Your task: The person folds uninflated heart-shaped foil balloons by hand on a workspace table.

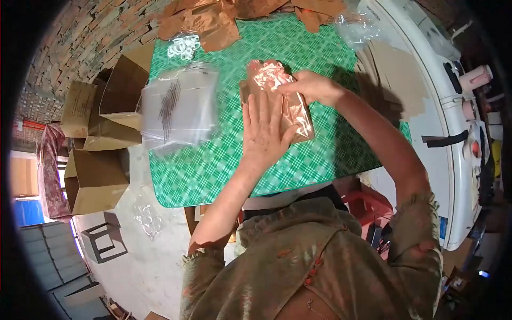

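Note:
On the green checked tablecloth lies a brown-orange folded piece in a shiny clear plastic bag. My left hand rests flat on the left part of this bag, fingers stretched and slightly spread. At the bag's upper right edge is my right hand, its fingers bent and pinching the plastic; the fingertips are partly hard to make out. Left of my left hand sits a stack of clear plastic bags with printed text.
Brown-orange pieces and white rings lie at the table's far side. Open cardboard boxes stand to the left. On the right are flat cardboard-coloured sheets and a white machine. A red stool is below the table edge.

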Tool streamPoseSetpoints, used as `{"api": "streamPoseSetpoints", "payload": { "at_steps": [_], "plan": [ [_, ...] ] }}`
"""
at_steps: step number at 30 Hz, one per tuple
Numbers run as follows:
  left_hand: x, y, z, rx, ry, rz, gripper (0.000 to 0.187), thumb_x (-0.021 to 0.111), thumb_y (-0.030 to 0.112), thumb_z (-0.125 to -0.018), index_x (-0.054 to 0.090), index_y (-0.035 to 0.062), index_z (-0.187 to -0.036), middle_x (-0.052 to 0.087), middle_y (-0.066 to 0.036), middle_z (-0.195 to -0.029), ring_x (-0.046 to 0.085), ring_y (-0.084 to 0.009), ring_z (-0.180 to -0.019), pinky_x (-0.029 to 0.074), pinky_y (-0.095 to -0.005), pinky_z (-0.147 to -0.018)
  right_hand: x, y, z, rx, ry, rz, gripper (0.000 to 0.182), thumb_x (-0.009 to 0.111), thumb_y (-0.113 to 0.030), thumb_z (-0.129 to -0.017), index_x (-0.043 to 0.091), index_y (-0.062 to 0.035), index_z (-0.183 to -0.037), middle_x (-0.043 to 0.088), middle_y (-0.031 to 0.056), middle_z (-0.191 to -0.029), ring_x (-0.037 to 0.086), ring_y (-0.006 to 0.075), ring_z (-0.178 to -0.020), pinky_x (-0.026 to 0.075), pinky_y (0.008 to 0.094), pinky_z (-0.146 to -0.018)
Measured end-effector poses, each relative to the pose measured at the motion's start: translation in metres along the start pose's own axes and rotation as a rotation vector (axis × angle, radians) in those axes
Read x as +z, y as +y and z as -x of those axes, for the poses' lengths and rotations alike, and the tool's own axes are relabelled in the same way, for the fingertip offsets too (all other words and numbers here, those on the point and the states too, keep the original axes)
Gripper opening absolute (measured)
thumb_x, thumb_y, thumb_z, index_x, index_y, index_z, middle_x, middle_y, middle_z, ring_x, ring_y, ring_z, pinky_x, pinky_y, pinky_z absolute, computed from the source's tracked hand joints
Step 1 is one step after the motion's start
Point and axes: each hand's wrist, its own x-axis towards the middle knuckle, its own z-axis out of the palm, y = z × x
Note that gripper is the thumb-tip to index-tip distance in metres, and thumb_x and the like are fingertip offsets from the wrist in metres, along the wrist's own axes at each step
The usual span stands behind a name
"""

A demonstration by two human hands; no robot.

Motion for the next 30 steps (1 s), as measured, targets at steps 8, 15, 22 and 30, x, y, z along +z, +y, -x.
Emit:
{"api": "streamPoseSetpoints", "payload": {
  "at_steps": [8,15,22,30],
  "plan": [
    [0.003,-0.002,0.001,0.003,-0.004,0.021,0.082,0.059,0.055,-0.102,0.036,0.0065,-0.165,0.035,-0.029,-0.167,0.028,-0.0523,-0.155,0.02,-0.0636,-0.127,0.014,0.021,0.016,-0.046,0.008,-0.119,0.037,0.075,-0.029,-0.099,0.073,0.0031,-0.117,0.074,0.0036,-0.097,0.072,0.0111,-0.083,0.058,0.0288,-0.069],
    [-0.018,-0.004,-0.012,-0.02,0.115,0.24,0.081,0.067,0.047,-0.1,0.04,0.0034,-0.162,0.037,-0.029,-0.164,0.025,-0.0504,-0.156,0.019,-0.063,-0.128,0.008,0.035,0.014,-0.134,-0.052,-0.19,0.032,0.064,-0.026,-0.108,0.071,0.0019,-0.123,0.075,0.0029,-0.107,0.069,0.0085,-0.092,0.056,0.0273,-0.079],
    [-0.061,-0.054,-0.022,-0.247,0.335,0.793,0.108,0.084,0.022,-0.09,0.015,-0.0023,-0.169,0.032,-0.027,-0.169,0.03,-0.0375,-0.158,0.026,-0.0464,-0.129,0.011,-0.015,0.068,-0.449,0.174,0.143,0.032,0.056,-0.024,-0.113,0.067,0.0013,-0.13,0.067,-0.0049,-0.106,0.054,0.0023,-0.099,0.048,0.0228,-0.09],
    [-0.09,-0.028,0.06,0.026,-0.033,0.591,0.064,0.076,-0.009,-0.075,0.069,0.0105,-0.136,0.062,-0.013,-0.147,0.045,-0.0442,-0.149,0.041,-0.0529,-0.121,0.048,0.075,0.126,-0.889,0.222,0.883,0.048,0.071,-0.005,-0.091,0.073,-0.0216,-0.136,0.057,0.0021,-0.157,0.035,0.0302,-0.158,0.027,0.0527,-0.129]
  ]
}}
